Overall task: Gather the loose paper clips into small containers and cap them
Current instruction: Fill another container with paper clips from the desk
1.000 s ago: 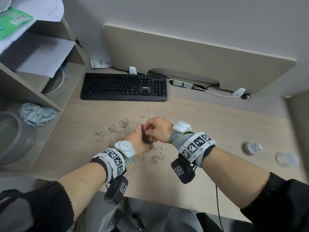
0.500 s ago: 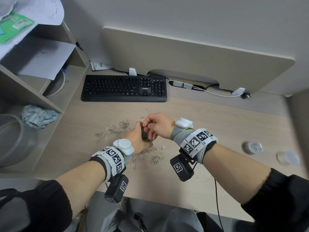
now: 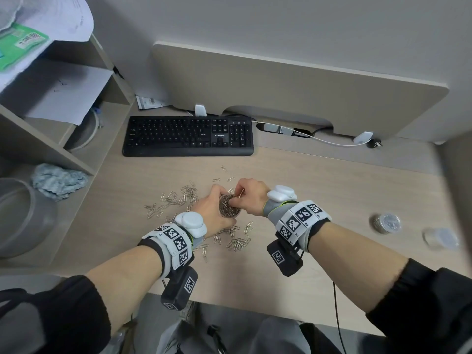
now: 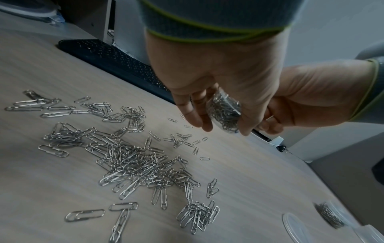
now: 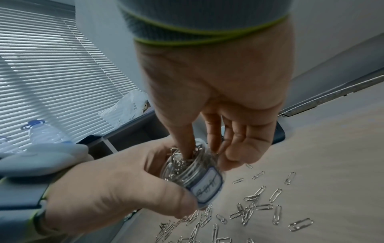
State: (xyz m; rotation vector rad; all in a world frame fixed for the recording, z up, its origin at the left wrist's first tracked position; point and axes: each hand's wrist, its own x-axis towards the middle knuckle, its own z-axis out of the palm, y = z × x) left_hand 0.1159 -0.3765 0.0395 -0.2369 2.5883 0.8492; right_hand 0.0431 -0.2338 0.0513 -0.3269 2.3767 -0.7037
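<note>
My left hand (image 3: 212,208) grips a small clear jar (image 3: 229,206) a little above the desk, thumb and fingers wrapped round its wall. The jar (image 5: 193,171) has a blue-edged label and is packed with paper clips almost to its uncapped mouth. My right hand (image 3: 249,198) is over the mouth, one finger (image 5: 182,144) pushed down among the clips and the rest curled beside the rim. A thin clip shows between its fingertips. Loose paper clips (image 3: 178,198) lie scattered on the desk left of the hands, and more clips (image 3: 238,242) lie in front of them.
A black keyboard (image 3: 187,136) lies behind the clips. At the right stand a capped jar of clips (image 3: 386,223) and a clear empty container (image 3: 440,237). A shelf unit (image 3: 51,139) with a grey bowl (image 3: 23,215) and a crumpled cloth (image 3: 57,181) bounds the left.
My right hand has drawn back a little to the right, so the jar's full mouth now shows. The left hand still holds the jar in the same spot.
</note>
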